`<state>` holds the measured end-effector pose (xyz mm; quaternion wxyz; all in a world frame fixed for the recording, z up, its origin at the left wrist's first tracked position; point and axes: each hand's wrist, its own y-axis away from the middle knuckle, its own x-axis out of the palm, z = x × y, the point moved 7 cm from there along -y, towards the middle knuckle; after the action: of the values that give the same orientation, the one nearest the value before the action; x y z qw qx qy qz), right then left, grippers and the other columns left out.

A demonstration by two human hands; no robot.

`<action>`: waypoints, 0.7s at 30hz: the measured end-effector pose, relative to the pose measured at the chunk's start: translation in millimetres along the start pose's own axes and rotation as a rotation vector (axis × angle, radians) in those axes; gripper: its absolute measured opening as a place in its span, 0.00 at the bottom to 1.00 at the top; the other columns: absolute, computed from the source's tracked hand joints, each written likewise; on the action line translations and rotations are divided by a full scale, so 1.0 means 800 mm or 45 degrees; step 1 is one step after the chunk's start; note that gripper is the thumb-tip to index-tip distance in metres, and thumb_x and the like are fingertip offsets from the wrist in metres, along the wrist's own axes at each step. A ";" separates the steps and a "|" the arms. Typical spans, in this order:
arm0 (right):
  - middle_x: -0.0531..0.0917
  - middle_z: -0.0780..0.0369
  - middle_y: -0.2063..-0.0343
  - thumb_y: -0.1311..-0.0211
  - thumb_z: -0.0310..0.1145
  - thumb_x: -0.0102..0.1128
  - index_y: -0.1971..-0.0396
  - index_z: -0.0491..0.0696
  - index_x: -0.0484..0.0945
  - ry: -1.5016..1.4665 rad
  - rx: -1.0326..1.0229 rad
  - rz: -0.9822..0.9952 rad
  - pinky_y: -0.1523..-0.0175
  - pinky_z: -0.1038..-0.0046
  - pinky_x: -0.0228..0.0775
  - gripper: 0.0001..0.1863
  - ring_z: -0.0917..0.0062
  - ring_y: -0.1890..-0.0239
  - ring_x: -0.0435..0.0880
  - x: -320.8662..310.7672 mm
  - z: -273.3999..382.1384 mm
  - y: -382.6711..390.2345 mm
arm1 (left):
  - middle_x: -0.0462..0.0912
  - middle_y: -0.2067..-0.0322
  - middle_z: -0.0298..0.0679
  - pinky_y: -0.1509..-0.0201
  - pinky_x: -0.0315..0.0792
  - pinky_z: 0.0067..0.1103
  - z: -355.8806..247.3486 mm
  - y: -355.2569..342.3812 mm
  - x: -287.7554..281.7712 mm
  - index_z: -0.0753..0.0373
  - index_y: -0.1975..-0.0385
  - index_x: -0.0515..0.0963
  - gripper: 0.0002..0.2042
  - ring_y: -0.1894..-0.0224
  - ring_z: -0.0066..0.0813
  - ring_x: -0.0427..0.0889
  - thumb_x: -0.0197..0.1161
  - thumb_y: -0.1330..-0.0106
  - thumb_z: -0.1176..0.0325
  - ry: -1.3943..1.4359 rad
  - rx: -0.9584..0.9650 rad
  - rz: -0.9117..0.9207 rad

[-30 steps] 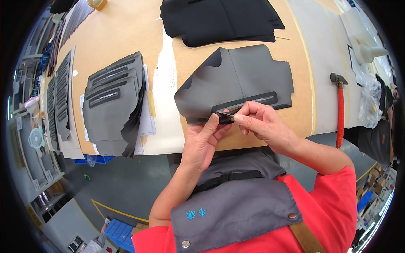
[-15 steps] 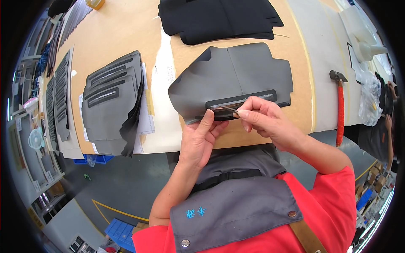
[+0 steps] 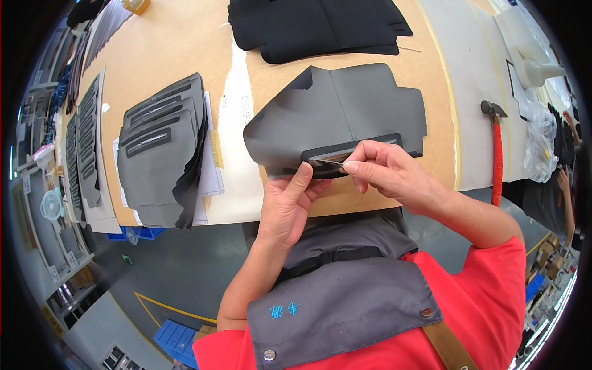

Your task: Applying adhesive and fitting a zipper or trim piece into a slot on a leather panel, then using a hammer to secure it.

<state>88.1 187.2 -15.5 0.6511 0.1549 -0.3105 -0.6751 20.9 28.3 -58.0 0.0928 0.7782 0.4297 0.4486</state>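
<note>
A grey leather-like panel (image 3: 376, 98) lies on the table in front of me, its left part bent up. Along its near edge runs a long slot with a black border (image 3: 391, 140). My left hand (image 3: 287, 206) grips the panel at the slot's left end, thumb on top and fingers underneath. Between the thumb and fingers of my right hand (image 3: 394, 176) is a thin, pointed metal tool (image 3: 330, 163). Its tip reaches into the slot beside my left thumb. The right fingers partly hide the slot and the tool's rear end.
Similar slotted grey panels (image 3: 154, 176) are stacked to the left, with more (image 3: 91, 142) beyond. Black fabric pieces (image 3: 314, 28) lie at the back. A hammer with a red handle (image 3: 497, 154) rests on the right, near a clear plastic bag (image 3: 541, 145). Another person's arm (image 3: 566, 197) shows far right.
The tool's tip has dipped slightly into the slot, and my right hand has shifted a little left. My left hand keeps its hold on the panel.
</note>
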 end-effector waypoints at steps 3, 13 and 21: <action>0.79 0.70 0.75 0.29 0.48 0.61 0.63 0.46 0.78 0.033 -0.017 0.018 0.73 0.82 0.54 0.18 0.92 0.75 0.66 0.000 0.003 -0.001 | 0.85 0.55 0.38 0.45 0.77 0.29 0.002 -0.001 -0.003 0.62 0.53 0.81 0.11 0.54 0.28 0.83 0.65 0.27 0.63 -0.001 0.013 0.033; 0.78 0.70 0.74 0.29 0.47 0.61 0.63 0.46 0.78 0.014 0.016 0.016 0.68 0.82 0.56 0.17 0.91 0.71 0.69 0.006 0.010 -0.002 | 0.85 0.56 0.37 0.47 0.78 0.27 0.002 -0.006 -0.005 0.61 0.51 0.79 0.11 0.56 0.27 0.83 0.64 0.27 0.64 -0.003 0.052 0.011; 0.77 0.72 0.76 0.27 0.45 0.61 0.62 0.50 0.76 -0.104 -0.018 0.016 0.79 0.86 0.43 0.14 0.95 0.81 0.59 0.006 -0.002 -0.006 | 0.84 0.54 0.36 0.45 0.76 0.30 0.003 -0.005 -0.003 0.60 0.51 0.79 0.11 0.51 0.28 0.81 0.65 0.27 0.65 0.016 0.035 0.012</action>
<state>84.6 181.7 -19.1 0.6433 0.1206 -0.3330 -0.6788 20.3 29.7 -62.7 0.0775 0.7785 0.4328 0.4479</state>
